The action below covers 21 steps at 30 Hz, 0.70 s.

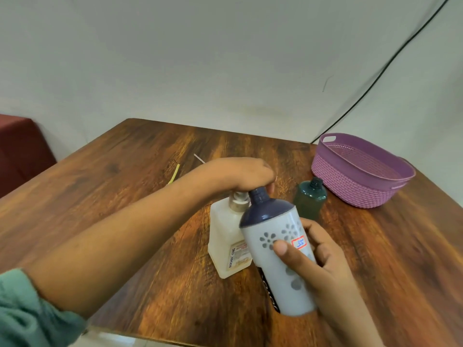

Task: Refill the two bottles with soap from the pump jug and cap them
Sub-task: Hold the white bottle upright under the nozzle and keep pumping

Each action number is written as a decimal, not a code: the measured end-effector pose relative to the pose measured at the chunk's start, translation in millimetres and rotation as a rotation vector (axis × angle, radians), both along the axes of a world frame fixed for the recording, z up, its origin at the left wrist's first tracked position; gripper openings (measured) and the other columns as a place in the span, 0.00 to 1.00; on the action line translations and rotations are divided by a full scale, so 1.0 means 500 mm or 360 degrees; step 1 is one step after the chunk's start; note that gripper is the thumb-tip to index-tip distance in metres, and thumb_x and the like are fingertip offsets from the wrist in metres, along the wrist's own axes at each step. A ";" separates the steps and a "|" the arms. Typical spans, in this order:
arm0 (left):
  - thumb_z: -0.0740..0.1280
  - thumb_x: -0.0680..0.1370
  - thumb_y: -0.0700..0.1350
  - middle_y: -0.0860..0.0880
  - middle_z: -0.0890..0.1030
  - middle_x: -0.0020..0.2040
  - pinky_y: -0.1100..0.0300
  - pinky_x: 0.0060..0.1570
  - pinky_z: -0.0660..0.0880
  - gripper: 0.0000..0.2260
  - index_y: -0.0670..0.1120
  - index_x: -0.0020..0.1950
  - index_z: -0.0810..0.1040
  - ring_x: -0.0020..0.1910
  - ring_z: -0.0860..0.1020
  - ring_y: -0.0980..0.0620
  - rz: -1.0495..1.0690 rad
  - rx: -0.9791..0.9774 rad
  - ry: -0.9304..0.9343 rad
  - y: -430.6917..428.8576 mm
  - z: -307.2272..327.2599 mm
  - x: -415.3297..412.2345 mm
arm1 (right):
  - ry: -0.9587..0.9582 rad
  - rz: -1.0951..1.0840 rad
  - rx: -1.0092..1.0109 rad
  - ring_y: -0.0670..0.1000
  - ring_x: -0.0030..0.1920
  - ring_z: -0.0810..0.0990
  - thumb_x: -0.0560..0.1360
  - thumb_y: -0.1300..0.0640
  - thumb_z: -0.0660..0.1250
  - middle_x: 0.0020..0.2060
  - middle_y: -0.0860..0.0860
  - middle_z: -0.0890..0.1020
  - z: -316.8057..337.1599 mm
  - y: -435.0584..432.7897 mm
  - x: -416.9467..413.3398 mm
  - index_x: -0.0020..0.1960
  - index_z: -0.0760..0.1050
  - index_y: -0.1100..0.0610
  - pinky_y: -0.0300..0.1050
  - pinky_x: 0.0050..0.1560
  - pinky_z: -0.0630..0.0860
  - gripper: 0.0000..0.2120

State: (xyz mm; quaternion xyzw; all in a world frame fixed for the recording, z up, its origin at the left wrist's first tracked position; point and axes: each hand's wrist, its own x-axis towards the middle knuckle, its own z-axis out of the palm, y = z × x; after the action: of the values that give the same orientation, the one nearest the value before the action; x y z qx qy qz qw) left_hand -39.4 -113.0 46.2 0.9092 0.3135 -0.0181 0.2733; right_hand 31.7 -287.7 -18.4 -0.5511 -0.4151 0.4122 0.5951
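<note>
The right hand [323, 266] grips the tilted white flower-printed plastic bottle [280, 296], neck at the pump; the left hand [240, 174] curls over the translucent plastic pump jug [225, 236]; a dark green plastic bottle [310, 199] stands at the jug's two o'clock.

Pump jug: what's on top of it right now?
The left hand curls over the top of the pump jug; only its collar shows beneath. The spout is hidden behind the dark neck of the white bottle.
</note>
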 end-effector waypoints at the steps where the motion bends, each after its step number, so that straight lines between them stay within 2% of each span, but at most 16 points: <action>1: 0.53 0.82 0.43 0.53 0.75 0.45 0.71 0.43 0.67 0.15 0.40 0.57 0.78 0.49 0.73 0.54 -0.0005 0.0021 0.0015 -0.001 0.003 0.000 | 0.0009 0.0005 -0.0001 0.55 0.40 0.85 0.51 0.46 0.77 0.43 0.55 0.85 0.000 0.000 -0.001 0.46 0.79 0.47 0.43 0.33 0.78 0.24; 2: 0.53 0.82 0.44 0.51 0.76 0.47 0.72 0.42 0.66 0.15 0.40 0.57 0.78 0.49 0.73 0.54 -0.0035 0.0074 0.0034 0.001 0.007 0.002 | 0.0019 0.0010 0.0002 0.55 0.40 0.85 0.51 0.46 0.77 0.43 0.55 0.85 0.003 0.000 -0.001 0.46 0.80 0.47 0.43 0.33 0.79 0.24; 3: 0.54 0.82 0.47 0.49 0.78 0.49 0.70 0.45 0.68 0.16 0.42 0.55 0.79 0.48 0.74 0.53 -0.0053 0.0108 0.0045 0.004 0.014 0.003 | 0.0027 0.0018 0.0012 0.56 0.40 0.85 0.51 0.46 0.77 0.43 0.55 0.85 0.007 0.001 0.000 0.46 0.80 0.47 0.43 0.33 0.79 0.24; 5: 0.54 0.81 0.54 0.51 0.78 0.45 0.59 0.47 0.69 0.17 0.46 0.49 0.78 0.45 0.75 0.53 -0.0022 0.0136 0.0021 0.008 0.029 0.003 | 0.0021 0.0033 0.0038 0.56 0.40 0.85 0.51 0.47 0.77 0.43 0.56 0.85 0.018 0.002 0.000 0.47 0.80 0.47 0.44 0.33 0.78 0.24; 7: 0.55 0.80 0.57 0.53 0.76 0.42 0.58 0.45 0.68 0.16 0.48 0.45 0.75 0.42 0.74 0.54 -0.0038 0.0198 -0.0012 0.009 0.037 0.006 | -0.0002 0.0041 0.0069 0.55 0.39 0.84 0.52 0.47 0.77 0.43 0.56 0.85 0.025 0.003 0.002 0.47 0.80 0.48 0.43 0.33 0.78 0.24; 11: 0.53 0.82 0.50 0.50 0.78 0.48 0.56 0.56 0.70 0.18 0.42 0.53 0.79 0.53 0.77 0.49 -0.0071 0.0058 -0.0027 0.005 0.016 0.003 | -0.0011 0.0056 0.0032 0.56 0.40 0.85 0.50 0.46 0.77 0.43 0.56 0.85 0.014 0.006 0.007 0.47 0.79 0.47 0.44 0.34 0.79 0.25; 13: 0.53 0.82 0.45 0.51 0.77 0.47 0.56 0.58 0.70 0.16 0.41 0.54 0.79 0.55 0.76 0.48 -0.0059 -0.0030 -0.0021 0.007 0.001 -0.003 | -0.0013 0.0078 0.0009 0.56 0.41 0.85 0.48 0.44 0.79 0.43 0.56 0.85 0.008 0.007 0.003 0.47 0.79 0.47 0.44 0.35 0.79 0.28; 15: 0.53 0.82 0.44 0.53 0.76 0.44 0.59 0.55 0.71 0.16 0.41 0.54 0.80 0.54 0.76 0.49 -0.0027 -0.0078 -0.0024 0.006 -0.001 -0.005 | 0.0001 0.0073 0.0001 0.56 0.40 0.85 0.48 0.43 0.80 0.43 0.56 0.85 0.002 0.007 -0.002 0.47 0.79 0.48 0.43 0.34 0.79 0.29; 17: 0.53 0.82 0.45 0.53 0.75 0.45 0.65 0.47 0.69 0.16 0.41 0.56 0.79 0.50 0.75 0.52 -0.0065 -0.0002 0.0054 0.003 0.009 -0.003 | 0.0026 0.0055 0.0021 0.56 0.39 0.84 0.50 0.46 0.78 0.42 0.57 0.85 0.005 0.006 -0.003 0.47 0.79 0.49 0.43 0.33 0.78 0.26; 19: 0.53 0.82 0.49 0.54 0.75 0.42 0.61 0.44 0.67 0.17 0.43 0.55 0.79 0.47 0.74 0.53 -0.0055 0.0052 0.0062 0.004 0.027 -0.003 | 0.0038 0.0042 0.0041 0.55 0.38 0.84 0.51 0.47 0.77 0.42 0.56 0.85 0.013 0.003 -0.003 0.47 0.80 0.49 0.43 0.33 0.78 0.24; 21: 0.53 0.82 0.54 0.53 0.76 0.42 0.58 0.46 0.67 0.18 0.45 0.52 0.78 0.45 0.74 0.53 -0.0012 0.0140 0.0007 0.009 0.041 -0.003 | 0.0026 0.0050 0.0047 0.55 0.38 0.84 0.51 0.47 0.76 0.42 0.56 0.85 0.022 0.002 -0.005 0.47 0.80 0.48 0.42 0.32 0.78 0.24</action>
State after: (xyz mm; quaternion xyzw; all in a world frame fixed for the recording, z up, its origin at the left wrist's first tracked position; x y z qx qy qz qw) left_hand -40.9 -108.8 66.5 0.9216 0.3110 -0.0073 0.2322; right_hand 29.2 -286.8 -7.2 -0.5322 -0.4248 0.4196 0.6001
